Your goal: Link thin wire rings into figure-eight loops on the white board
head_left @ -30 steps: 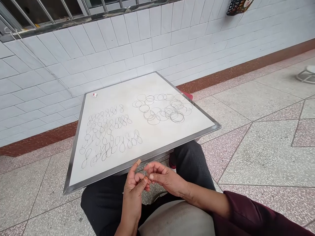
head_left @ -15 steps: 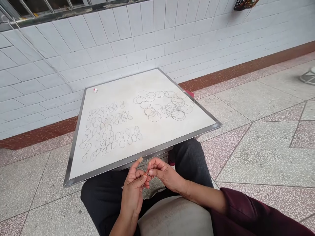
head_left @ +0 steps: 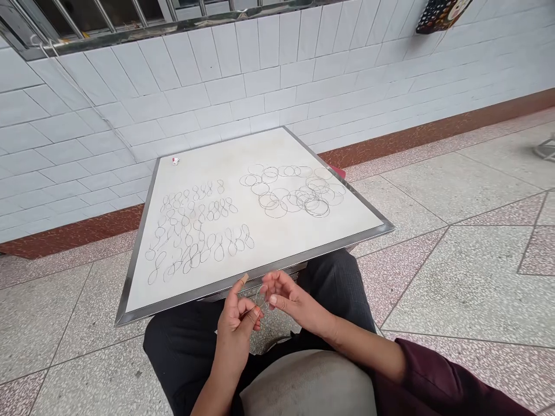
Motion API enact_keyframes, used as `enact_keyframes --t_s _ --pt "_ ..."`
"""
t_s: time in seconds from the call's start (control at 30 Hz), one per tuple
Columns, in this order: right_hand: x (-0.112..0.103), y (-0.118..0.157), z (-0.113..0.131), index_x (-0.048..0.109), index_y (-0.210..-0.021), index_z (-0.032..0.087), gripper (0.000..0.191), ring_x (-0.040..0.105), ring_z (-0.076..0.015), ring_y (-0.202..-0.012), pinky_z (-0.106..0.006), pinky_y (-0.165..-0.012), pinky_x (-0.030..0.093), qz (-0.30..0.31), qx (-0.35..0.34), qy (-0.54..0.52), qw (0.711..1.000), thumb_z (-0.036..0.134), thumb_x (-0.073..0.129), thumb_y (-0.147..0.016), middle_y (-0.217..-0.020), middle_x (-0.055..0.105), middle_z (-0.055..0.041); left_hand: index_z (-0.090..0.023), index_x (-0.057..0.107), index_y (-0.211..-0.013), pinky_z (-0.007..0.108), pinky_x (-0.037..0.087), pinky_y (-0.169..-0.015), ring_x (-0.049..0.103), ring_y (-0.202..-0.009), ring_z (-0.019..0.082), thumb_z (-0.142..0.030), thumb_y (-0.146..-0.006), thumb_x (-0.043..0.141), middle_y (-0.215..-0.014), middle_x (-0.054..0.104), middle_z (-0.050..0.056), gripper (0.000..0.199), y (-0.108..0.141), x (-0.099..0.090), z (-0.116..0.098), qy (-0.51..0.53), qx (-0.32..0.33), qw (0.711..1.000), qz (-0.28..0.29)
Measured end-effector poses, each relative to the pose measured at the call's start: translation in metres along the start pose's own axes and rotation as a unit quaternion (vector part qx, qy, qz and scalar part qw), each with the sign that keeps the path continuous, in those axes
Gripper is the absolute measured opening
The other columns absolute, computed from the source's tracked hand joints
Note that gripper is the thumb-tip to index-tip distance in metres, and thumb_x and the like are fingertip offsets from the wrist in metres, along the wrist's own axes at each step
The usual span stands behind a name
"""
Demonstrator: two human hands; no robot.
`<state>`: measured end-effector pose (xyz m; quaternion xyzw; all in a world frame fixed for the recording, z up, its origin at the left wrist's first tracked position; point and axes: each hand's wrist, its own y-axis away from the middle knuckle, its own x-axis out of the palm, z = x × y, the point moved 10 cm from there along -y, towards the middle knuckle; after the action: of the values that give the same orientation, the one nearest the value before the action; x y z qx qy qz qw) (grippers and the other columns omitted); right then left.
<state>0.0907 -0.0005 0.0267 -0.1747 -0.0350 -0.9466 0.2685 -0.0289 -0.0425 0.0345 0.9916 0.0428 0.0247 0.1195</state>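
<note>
Between my hands, over my lap, is a thin wire loop [head_left: 261, 297]. My left hand [head_left: 238, 318] pinches its lower part between thumb and finger, with the index finger raised and a tan wrap on its tip. My right hand [head_left: 299, 303] is beside the loop's right side, thumb and fingers apart. On the white board [head_left: 208, 167] lie rows of wire figure-eights [head_left: 219, 245] at the left and overlapping round wire rings [head_left: 316, 207] at the right.
The board's metal edge [head_left: 277, 266] lies just beyond my hands. A small red and white object [head_left: 176, 161] sits at its far left corner. Behind stands a white tiled wall [head_left: 243, 75]. My knees are under the near edge.
My right thumb and fingers have parted and moved slightly away from my left hand. More of the wire loop shows. The view has shifted a little.
</note>
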Motion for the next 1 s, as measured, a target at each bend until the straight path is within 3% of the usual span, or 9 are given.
enact_keyframes --t_s 0.07,0.2,0.37,0.53,0.63,0.83,1.0 --pt "-0.005 -0.001 0.015 0.055 -0.123 0.027 0.045 0.056 -0.0180 -0.099 -0.034 -0.086 0.047 -0.002 -0.035 0.086 0.996 0.047 0.069 -0.086 -0.113 0.058 -0.0060 -0.026 0.040 -0.149 0.029 0.044 -0.066 0.048 -0.062 0.016 -0.038 -0.084 0.066 -0.067 0.057 -0.004 0.071 0.001 -0.001 -0.004 -0.062 0.024 0.998 0.008" --pt "0.007 -0.004 0.029 0.069 -0.107 0.028 0.024 0.060 -0.0182 -0.088 -0.033 -0.080 0.049 0.063 -0.058 0.203 0.975 0.040 0.067 -0.087 -0.099 0.063 -0.0043 -0.029 0.040 -0.149 0.029 0.042 -0.068 0.048 -0.063 0.017 -0.036 -0.088 0.059 -0.070 0.058 -0.004 0.064 0.002 -0.002 -0.016 -0.167 0.064 0.984 0.021" --pt "0.011 -0.004 0.029 0.069 -0.091 0.023 0.013 0.060 -0.0148 -0.076 -0.028 -0.071 0.047 0.062 -0.034 0.197 0.978 0.035 0.065 -0.088 -0.086 0.064 -0.0019 -0.032 0.039 -0.150 0.029 0.043 -0.069 0.050 -0.064 0.017 -0.031 -0.089 0.055 -0.070 0.058 -0.004 0.063 0.000 0.003 -0.028 -0.225 0.082 0.969 0.061" --pt "0.010 -0.004 0.030 0.065 -0.088 0.022 0.007 0.059 -0.0142 -0.074 -0.028 -0.069 0.048 0.047 -0.024 0.206 0.977 0.028 0.063 -0.088 -0.083 0.063 -0.0009 -0.033 0.050 -0.143 0.030 0.044 -0.068 0.051 -0.062 0.017 -0.029 -0.084 0.060 -0.069 0.061 -0.003 0.060 -0.005 -0.001 -0.037 -0.232 0.091 0.968 0.032" --pt "0.008 -0.004 0.033 0.064 -0.089 0.022 0.004 0.060 -0.0148 -0.076 -0.029 -0.071 0.048 0.030 -0.041 0.235 0.971 0.025 0.062 -0.088 -0.085 0.064 -0.0013 -0.033 0.050 -0.143 0.030 0.044 -0.068 0.053 -0.062 0.017 -0.029 -0.084 0.061 -0.070 0.063 -0.002 0.060 -0.009 0.001 -0.038 -0.228 0.081 0.969 0.048" --pt "0.005 -0.004 0.033 0.061 -0.089 0.022 0.009 0.058 -0.0133 -0.073 -0.027 -0.069 0.048 -0.005 -0.071 0.266 0.961 0.016 0.062 -0.083 -0.083 0.061 -0.0003 -0.034 0.045 -0.146 0.029 0.046 -0.066 0.054 -0.062 0.016 -0.028 -0.087 0.058 -0.074 0.062 -0.003 0.061 -0.015 0.009 -0.043 -0.251 0.073 0.960 0.104" --pt "-0.002 -0.006 0.028 0.059 -0.088 0.021 0.011 0.055 -0.0119 -0.070 -0.025 -0.065 0.044 -0.047 -0.049 0.193 0.979 0.015 0.064 -0.079 -0.079 0.059 0.0014 -0.035 0.031 -0.152 0.030 0.049 -0.067 0.058 -0.067 0.016 -0.028 -0.089 0.057 -0.080 0.064 -0.002 0.068 -0.017 0.016 -0.052 -0.276 0.073 0.951 0.116"
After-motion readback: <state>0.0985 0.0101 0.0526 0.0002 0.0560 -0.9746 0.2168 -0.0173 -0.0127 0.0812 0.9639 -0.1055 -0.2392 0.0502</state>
